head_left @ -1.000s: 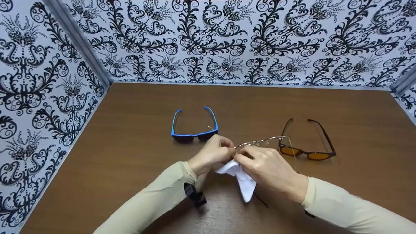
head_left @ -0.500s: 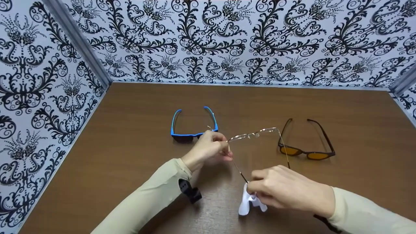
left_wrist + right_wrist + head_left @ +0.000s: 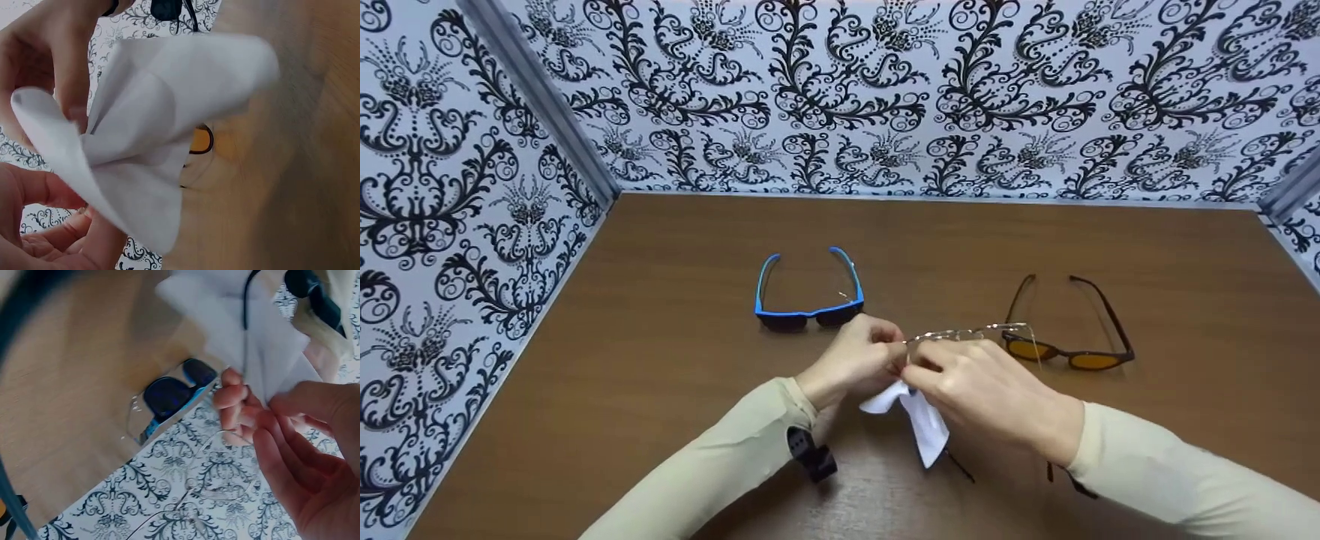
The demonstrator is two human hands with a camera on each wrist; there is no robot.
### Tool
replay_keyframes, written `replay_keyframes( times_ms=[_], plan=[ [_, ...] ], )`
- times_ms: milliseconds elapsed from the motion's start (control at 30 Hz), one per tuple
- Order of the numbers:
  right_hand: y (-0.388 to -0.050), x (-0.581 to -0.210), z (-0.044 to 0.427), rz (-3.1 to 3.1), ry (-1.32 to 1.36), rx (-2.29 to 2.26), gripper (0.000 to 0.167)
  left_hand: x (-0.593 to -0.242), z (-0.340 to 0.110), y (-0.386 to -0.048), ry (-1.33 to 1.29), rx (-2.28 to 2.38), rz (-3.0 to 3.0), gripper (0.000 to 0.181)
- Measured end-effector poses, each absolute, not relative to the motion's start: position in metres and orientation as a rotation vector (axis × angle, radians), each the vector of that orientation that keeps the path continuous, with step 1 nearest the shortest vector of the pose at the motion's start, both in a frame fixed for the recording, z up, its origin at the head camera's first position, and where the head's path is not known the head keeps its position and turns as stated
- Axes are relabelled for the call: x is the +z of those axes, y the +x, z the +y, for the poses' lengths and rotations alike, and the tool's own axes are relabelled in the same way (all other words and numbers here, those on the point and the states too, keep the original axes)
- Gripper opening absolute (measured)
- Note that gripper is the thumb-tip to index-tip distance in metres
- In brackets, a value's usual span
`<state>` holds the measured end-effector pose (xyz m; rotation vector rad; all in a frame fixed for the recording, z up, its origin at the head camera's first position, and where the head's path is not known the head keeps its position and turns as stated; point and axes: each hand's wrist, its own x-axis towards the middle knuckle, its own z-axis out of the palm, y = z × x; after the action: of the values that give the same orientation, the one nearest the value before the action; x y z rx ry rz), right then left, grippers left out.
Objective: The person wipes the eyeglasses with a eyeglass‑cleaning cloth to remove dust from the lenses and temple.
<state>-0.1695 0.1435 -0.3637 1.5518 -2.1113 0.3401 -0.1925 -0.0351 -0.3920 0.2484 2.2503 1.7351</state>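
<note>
Thin-rimmed eyeglasses (image 3: 1009, 326) are held above the table, their temples pointing toward the person. My left hand (image 3: 855, 361) grips them at the left end of the frame. With thumb and fingers my right hand (image 3: 986, 388) pinches a white cloth (image 3: 926, 427) around the left temple, close to the left hand. The folded cloth (image 3: 143, 118) hangs loosely below the fingers in the left wrist view. From under it the temple's dark tip (image 3: 962, 468) sticks out. Part of the front frame is hidden behind the right hand.
Blue-framed sunglasses (image 3: 808, 312) lie with temples spread just beyond the left hand. Dark-framed glasses with orange lenses (image 3: 1095, 361) rest on the brown table (image 3: 682, 300) to the right. Patterned white panels (image 3: 855, 97) border the table at back and sides.
Half a second ago the right hand and cloth were down at the temple's tip; now they are back up beside the left hand. The eyeglasses have shifted slightly rightward and nearer the person.
</note>
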Motion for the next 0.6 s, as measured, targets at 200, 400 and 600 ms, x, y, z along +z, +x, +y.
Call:
replay_keyframes(
  times_ms=[200, 400, 600],
  plan=[
    [-0.166, -0.365, 0.150, -2.093, 1.654, 0.395, 0.018, -0.392, -0.039, -0.197, 0.156, 1.837, 2.021, 0.015],
    [-0.154, -0.366, 0.162, -2.135, 1.813, 0.494, 0.023, -0.389, -0.052, -0.208, 0.095, 1.887, 1.991, 0.015],
    [-0.145, -0.360, 0.177, -2.186, 1.880, 0.623, 0.027, -0.390, -0.064, -0.218, 0.090, 1.892, 2.044, 0.018]
  ],
)
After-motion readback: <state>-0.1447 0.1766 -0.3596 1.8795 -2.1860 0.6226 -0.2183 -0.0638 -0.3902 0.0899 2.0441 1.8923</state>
